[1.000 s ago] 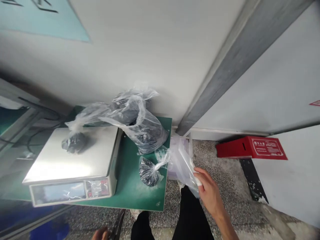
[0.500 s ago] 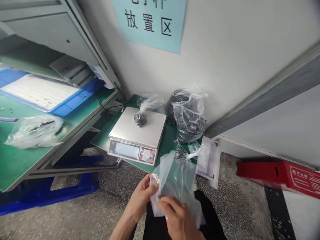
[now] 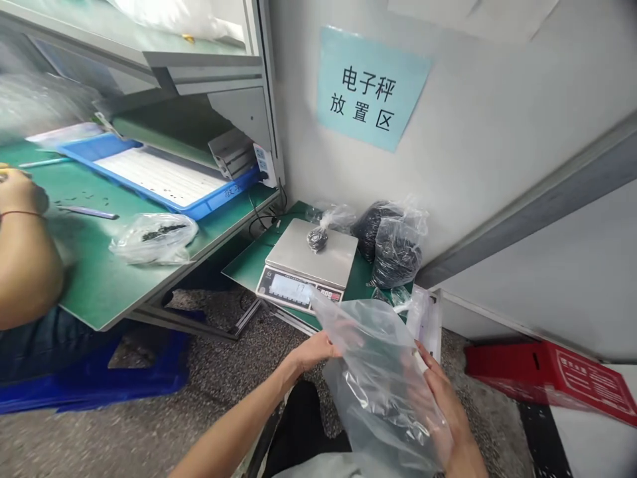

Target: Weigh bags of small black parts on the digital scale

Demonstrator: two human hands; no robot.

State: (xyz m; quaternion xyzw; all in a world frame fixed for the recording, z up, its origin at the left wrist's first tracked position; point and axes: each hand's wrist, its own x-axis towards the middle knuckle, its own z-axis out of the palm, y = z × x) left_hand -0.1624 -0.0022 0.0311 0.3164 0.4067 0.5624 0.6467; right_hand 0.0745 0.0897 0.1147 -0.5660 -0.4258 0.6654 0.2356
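Workshop corner, speckled stone floor, white wall behind. A clear bag [image 3: 378, 392] hangs between your left hand [image 3: 318, 348] and right hand [image 3: 440, 408], just in front of the scale [image 3: 307, 265], its upper corner overlapping the scale's near right corner in view. Judged as thin film: very light, soft, slippery, quick to crease. Opposite edges look like the surest hold. Contents: none that can be made out through the glare.

Left fingers grasp the upper edge, partly behind the film. Right fingers curl around the side edge, gripping lightly, not clenched.

On the scale, a small knotted bag [image 3: 317, 239] of dark parts. Behind the scale, a fuller bag [image 3: 397, 255]. Left of the scale, a co-worker's arm [image 3: 27, 265] rests at a green bench [image 3: 94, 282].
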